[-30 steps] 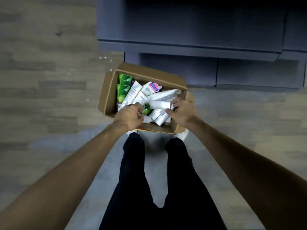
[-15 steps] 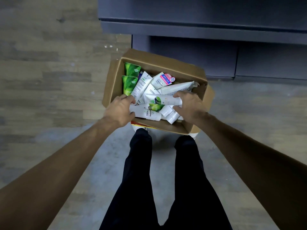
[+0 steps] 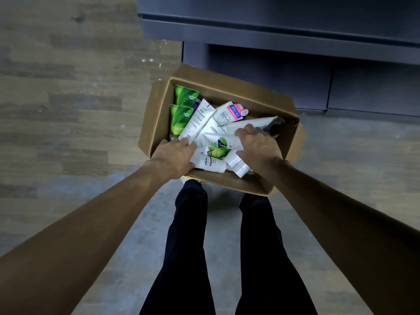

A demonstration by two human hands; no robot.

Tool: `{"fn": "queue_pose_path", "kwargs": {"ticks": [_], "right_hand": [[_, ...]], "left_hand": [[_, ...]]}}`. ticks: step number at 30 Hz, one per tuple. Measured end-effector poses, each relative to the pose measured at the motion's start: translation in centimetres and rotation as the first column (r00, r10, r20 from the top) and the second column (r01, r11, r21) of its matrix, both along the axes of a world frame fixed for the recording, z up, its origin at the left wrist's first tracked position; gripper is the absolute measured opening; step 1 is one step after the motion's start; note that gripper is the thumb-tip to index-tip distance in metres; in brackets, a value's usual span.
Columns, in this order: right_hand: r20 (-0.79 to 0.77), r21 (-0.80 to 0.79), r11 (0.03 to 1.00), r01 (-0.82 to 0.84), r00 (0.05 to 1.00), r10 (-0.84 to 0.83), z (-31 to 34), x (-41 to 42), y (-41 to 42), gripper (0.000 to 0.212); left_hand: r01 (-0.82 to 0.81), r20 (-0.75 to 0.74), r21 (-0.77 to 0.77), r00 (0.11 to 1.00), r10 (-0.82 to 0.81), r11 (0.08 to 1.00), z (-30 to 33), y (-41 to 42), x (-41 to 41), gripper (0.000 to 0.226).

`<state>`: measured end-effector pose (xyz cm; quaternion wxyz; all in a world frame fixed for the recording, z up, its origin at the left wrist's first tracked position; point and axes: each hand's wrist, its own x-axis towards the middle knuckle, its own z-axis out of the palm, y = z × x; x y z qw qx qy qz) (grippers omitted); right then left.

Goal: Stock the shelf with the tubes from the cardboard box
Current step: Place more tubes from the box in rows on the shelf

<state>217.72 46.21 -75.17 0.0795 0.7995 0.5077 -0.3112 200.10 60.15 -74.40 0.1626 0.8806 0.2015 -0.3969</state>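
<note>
While the right hand grasps a white tube and the left hand lies relaxed on others, the box sits mid-frame below the grey shelf.

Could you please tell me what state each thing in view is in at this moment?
cardboard box: open, flaps folded out, on the floor, full of tubes.
two green tubes: standing at the box's left wall.
white tube with green print: lying across the pile, gripped by the right hand.
left hand: fingers on the tubes by the near left corner; grip unclear.
shelf: dark, empty where visible.
</note>
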Motion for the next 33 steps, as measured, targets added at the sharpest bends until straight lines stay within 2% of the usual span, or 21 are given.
{"fn": "queue_pose_path", "kwargs": {"ticks": [3,7,12,15,18,21,24,28,29,32,33], "right_hand": [[0.011,-0.015,0.997,-0.072,0.997,0.072,-0.3,0.1,0.6,0.045],[-0.021,-0.036,0.996,-0.077,0.997,0.077,-0.6,0.5,1.2,0.042],[-0.091,-0.024,1.000,0.019,0.996,-0.021,-0.3,0.5,0.6,0.041],[-0.113,-0.008,0.993,0.115,0.987,-0.115,-0.1,0.4,0.3,0.041],[-0.135,-0.017,0.982,0.190,0.972,-0.190,0.2,0.9,0.2,0.041],[-0.176,-0.023,0.963,0.267,0.947,-0.267,0.2,1.4,-0.1,0.041],[-0.237,-0.026,0.937,0.349,0.908,-0.345,-0.2,1.5,-0.7,0.042],[-0.323,-0.025,0.865,0.501,0.815,-0.481,-0.4,1.2,-1.4,0.041],[-0.336,-0.021,0.845,0.534,0.792,-0.509,-0.4,1.1,-1.6,0.041],[-0.353,-0.008,0.815,0.580,0.760,-0.545,-0.6,1.1,-1.9,0.040],[-0.360,-0.002,0.809,0.588,0.754,-0.550,-0.6,1.1,-2.0,0.040]], "left_hand": [[0.178,-0.005,0.040,0.984,-0.178,0.983,0.5,-0.5,0.0,0.044],[0.161,0.069,0.035,0.984,-0.163,0.986,0.7,-0.4,-0.3,0.042],[-0.077,0.227,0.039,0.972,0.066,0.996,1.6,0.0,0.4,0.053],[-0.293,0.181,0.032,0.942,0.283,0.955,1.8,0.5,1.1,0.060],[-0.463,0.115,-0.043,0.878,0.465,0.885,1.7,0.9,1.8,0.051],[-0.600,0.063,-0.225,0.777,0.626,0.768,1.3,1.0,2.2,0.041],[-0.709,0.051,-0.374,0.627,0.777,0.598,0.8,0.8,2.5,0.040],[-0.816,0.002,-0.440,0.417,0.909,0.375,-0.3,-0.2,2.9,0.082],[-0.821,-0.008,-0.474,0.364,0.931,0.317,-0.6,-0.4,3.0,0.082],[-0.801,-0.079,-0.583,0.222,0.972,0.136,-0.5,-1.7,3.7,0.041],[-0.798,-0.086,-0.591,0.201,0.976,0.113,-0.8,-2.0,3.9,0.036]]}}
